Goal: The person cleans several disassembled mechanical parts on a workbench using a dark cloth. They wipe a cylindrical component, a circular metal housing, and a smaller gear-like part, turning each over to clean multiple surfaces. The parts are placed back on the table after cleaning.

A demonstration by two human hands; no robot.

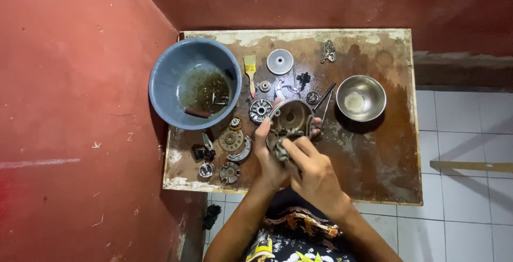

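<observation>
Both hands are on a round metal housing [290, 116], kind of a bell-shaped drum, held just above the middle of the worn wooden table [374, 171]. The left hand [269, 158] has its fingers [262, 129] curled around the housing's left rim, thumb up along the edge, clamped on it. The right hand [315, 174] has its fingers [293, 148] pinched together on a dirty grey rag [278, 143], pressed against the lower rim of the housing.

Around it: a blue plastic basin [165, 80] with murky liquid at the table's left end, a steel bowl [374, 88] to the right, a small paintbrush [250, 72] and a flat metal disc [280, 61] further back. A toothed rotor part [260, 110] sits just left of the housing, and gears and clutch bits [231, 140] lie near the front left corner.
</observation>
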